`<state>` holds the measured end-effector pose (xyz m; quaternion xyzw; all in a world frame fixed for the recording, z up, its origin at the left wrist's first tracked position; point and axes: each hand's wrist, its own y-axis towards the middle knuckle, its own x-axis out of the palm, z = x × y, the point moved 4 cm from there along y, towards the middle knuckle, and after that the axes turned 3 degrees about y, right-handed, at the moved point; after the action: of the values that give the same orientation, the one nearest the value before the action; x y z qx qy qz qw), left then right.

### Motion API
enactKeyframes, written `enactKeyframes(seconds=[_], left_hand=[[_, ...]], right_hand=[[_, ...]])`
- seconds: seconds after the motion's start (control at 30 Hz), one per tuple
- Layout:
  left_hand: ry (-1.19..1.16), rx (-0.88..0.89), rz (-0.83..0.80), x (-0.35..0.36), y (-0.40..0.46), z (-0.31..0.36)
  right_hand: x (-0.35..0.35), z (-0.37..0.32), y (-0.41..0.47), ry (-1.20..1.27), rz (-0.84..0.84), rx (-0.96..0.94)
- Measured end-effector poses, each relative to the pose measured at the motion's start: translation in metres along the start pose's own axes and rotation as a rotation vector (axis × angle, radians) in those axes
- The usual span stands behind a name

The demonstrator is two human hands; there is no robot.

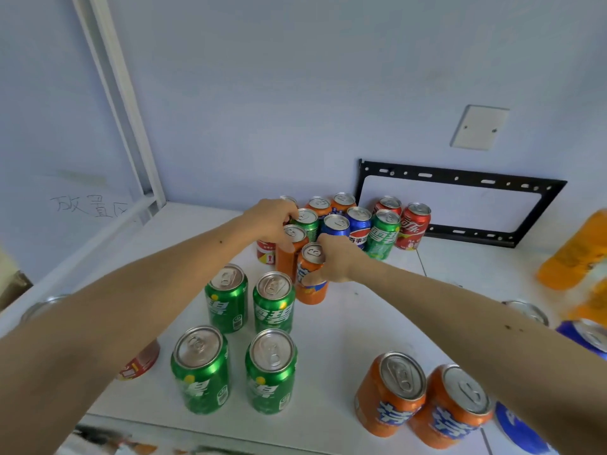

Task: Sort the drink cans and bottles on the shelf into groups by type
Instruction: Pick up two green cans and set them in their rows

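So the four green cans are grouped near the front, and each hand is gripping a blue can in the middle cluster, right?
Not quite. The head view shows the four green cans grouped near the front, but each hand grips an orange can, not a blue one: the left hand holds one orange can and the right hand holds another orange can.

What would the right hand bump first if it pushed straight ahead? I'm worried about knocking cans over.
Probably the blue can just beyond the right hand, which grips an orange can; depth is hard to judge.
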<state>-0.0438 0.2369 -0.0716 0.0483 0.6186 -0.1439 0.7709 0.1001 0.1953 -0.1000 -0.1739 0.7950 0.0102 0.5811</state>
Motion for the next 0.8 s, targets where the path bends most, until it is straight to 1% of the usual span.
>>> enactKeyframes(seconds=[0.1,0.2,0.27,0.37,0.47,0.57,0.7,0.8], left_hand=[[0.149,-0.023,-0.013,0.009,0.005,0.002],[0.411,-0.02,0.049,0.017,0.006,0.011],[0.487,0.003,0.085,0.022,0.007,0.018],[0.455,0.023,0.118,0.024,0.004,0.026],[0.439,0.09,0.163,0.019,-0.003,0.036],[0.322,0.136,0.185,0.014,-0.014,0.05],[0.144,0.213,0.102,0.013,-0.027,0.078],[0.083,0.265,0.075,0.017,-0.036,0.106]], right_hand=[[-0.013,0.014,-0.007,-0.022,-0.024,0.006],[-0.03,0.039,-0.019,-0.043,-0.01,0.027],[-0.041,0.055,-0.029,-0.02,0.003,0.062],[-0.051,0.075,-0.044,0.031,0.028,0.124],[-0.055,0.088,-0.06,0.057,0.057,0.161],[-0.057,0.095,-0.076,0.105,0.075,0.164],[-0.055,0.102,-0.096,0.091,0.081,0.224],[-0.051,0.108,-0.111,0.058,0.1,0.283]])
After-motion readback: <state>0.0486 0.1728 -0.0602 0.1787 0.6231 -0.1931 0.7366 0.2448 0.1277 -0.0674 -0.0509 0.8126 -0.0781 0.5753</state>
